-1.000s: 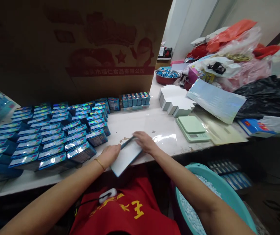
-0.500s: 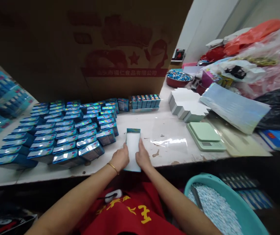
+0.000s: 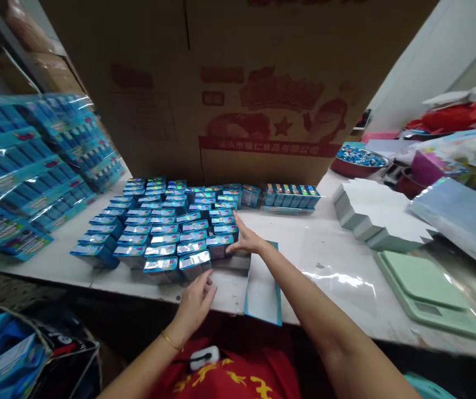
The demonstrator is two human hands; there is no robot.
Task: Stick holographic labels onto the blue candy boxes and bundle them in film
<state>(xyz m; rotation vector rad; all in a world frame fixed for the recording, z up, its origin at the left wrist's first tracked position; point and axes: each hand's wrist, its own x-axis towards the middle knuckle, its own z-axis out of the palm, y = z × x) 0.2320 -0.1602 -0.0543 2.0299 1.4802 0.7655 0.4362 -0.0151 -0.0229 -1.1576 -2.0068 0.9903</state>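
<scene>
Rows of small blue boxes (image 3: 163, 238) with shiny tops stand upright on the table. My left hand (image 3: 196, 302) is open, its fingers loosely bent just in front of the nearest boxes. At the right side of the block, my right hand (image 3: 246, 235) is open, thumb and fingers spread against the end column of boxes. Under my right forearm lies an open tray carton (image 3: 262, 288), white inside with blue edges and nothing in it; my arm hides part of it.
A large brown carton (image 3: 262, 122) stands behind the boxes. A filled display tray (image 3: 291, 197), flat white card stacks (image 3: 377, 216) and a green scale (image 3: 429, 288) are to the right. Packed blue trays (image 3: 34, 166) are stacked at left. A red basin (image 3: 358, 160) holds blue wrapped pieces.
Both hands have let go of the tray carton, leaving it at the table's front edge, and moved left to the blue boxes. The camera view has turned left.
</scene>
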